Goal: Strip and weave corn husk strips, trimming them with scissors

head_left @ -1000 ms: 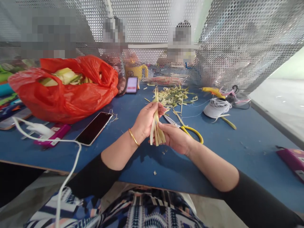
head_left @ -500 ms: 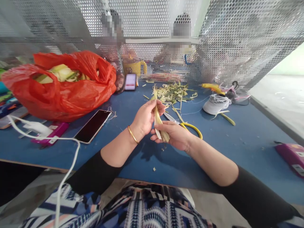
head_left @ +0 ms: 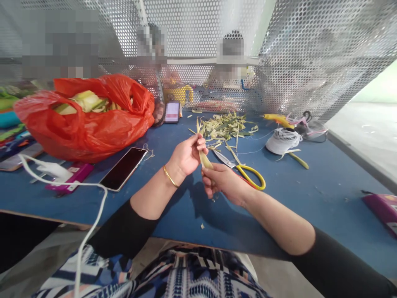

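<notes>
A pale yellow-green corn husk [head_left: 204, 159] is stretched between my two hands above the blue table. My left hand [head_left: 187, 155], with a gold bangle at its wrist, pinches the husk's upper part, and thin ends stick up past the fingers. Its lower end is gripped by my right hand [head_left: 222, 180], whose fingers curl over and hide that part. Just beyond my right hand lies a pair of scissors [head_left: 248, 173] with yellow handles, blades pointing away to the left. A heap of husk scraps [head_left: 226, 126] is spread behind both hands.
At the left a red plastic bag [head_left: 102, 136] holds husks. In front of it lie a phone [head_left: 124, 169] and a purple power strip [head_left: 74, 178] with a white cable. To the right sits white thread [head_left: 283, 140]. A perforated metal screen [head_left: 198, 37] stands behind, with people beyond.
My right hand has closed round the husk's lower end, which was fanned out before. My left hand has shifted slightly left. The whole view has moved a little.
</notes>
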A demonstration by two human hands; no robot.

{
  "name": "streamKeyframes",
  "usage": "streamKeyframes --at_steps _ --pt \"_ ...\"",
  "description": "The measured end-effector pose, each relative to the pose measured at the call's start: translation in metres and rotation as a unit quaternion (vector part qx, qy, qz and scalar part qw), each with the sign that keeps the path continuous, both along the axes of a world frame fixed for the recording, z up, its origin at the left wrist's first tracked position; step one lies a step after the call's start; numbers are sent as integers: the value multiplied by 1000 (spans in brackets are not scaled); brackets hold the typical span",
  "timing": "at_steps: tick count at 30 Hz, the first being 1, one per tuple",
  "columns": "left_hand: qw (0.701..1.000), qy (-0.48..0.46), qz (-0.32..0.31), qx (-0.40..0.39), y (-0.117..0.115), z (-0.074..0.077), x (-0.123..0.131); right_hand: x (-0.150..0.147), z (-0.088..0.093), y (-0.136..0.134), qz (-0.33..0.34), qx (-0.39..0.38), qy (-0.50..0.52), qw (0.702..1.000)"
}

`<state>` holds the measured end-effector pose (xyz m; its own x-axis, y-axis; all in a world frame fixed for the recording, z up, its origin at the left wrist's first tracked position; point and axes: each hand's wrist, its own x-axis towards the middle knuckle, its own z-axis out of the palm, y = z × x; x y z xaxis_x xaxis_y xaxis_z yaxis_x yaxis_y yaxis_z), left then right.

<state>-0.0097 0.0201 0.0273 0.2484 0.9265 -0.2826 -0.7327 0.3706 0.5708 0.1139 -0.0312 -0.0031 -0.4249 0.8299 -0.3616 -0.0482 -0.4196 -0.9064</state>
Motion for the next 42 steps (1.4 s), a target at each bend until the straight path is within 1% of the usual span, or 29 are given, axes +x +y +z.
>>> streamKeyframes --at_steps 3,5,7,9,10,11,12,13,14,15,16,17,19,21,23,25,28,30,31,32,33,34,35,36,37,39,42 --pt "1000 25 -4 9 -1 1 2 -2 -2 -4 25 46 -51 997" --pt "997 68 1 36 -2 0 2 1 1 -5 65 68 -99 991" --pt "989 127 16 78 -3 0 2 9 7 -5 161 86 -159 970" --pt "970 202 27 135 -4 -2 1 19 15 -1 283 95 -212 931" --pt "955 244 28 167 -5 -2 1 23 18 2 302 100 -223 922" --pt "937 286 24 200 -6 -3 1 27 20 5 256 120 -219 934" --pt "917 326 19 231 -7 -4 1 30 22 9 164 154 -199 954" --pt "896 362 10 258 -8 -6 1 32 22 13 58 186 -165 967" --pt "875 393 -2 281 -9 -7 2 33 22 18 -41 212 -123 969" --pt "856 420 -18 301 -10 -8 2 33 21 21 -109 224 -78 965" --pt "839 442 -36 316 -11 -9 3 34 19 25 -152 223 -34 962" --pt "823 460 -53 329 -11 -11 4 34 17 28 -173 215 3 961" --pt "798 486 -82 347 -12 -13 5 34 13 31 -192 196 48 960" --pt "789 495 -91 353 -12 -14 6 33 9 31 -214 190 58 956" --pt "800 486 -99 338 -13 -13 7 31 5 30 -237 191 58 951" --pt "820 468 -118 307 -13 -12 7 27 2 28 -251 188 61 947" --pt "851 442 -154 238 -13 -8 6 29 3 31 -226 180 38 957" --pt "872 424 -151 194 -12 -6 4 44 9 40 -214 193 -9 958" --pt "883 412 -141 178 -11 -4 3 57 13 46 -249 223 -38 942" --pt "894 396 -127 167 -11 -3 3 72 17 52 -292 268 -73 915" --pt "905 377 -116 156 -10 -2 2 89 20 59 -326 315 -127 882" --pt "916 358 -106 144 -10 -2 1 105 21 65 -343 351 -195 849" --pt "926 340 -99 129 -9 -2 1 121 21 71 -341 366 -271 822" --pt "934 324 -96 113 -9 -2 1 133 18 76 -308 361 -350 808" --pt "941 311 -95 98 -9 -3 2 142 14 80 -261 342 -420 799" --pt "948 293 -102 73 -10 -5 4 149 2 87 -162 315 -519 778" --pt "952 279 -113 61 -11 -8 7 141 -16 94 -124 309 -540 774"
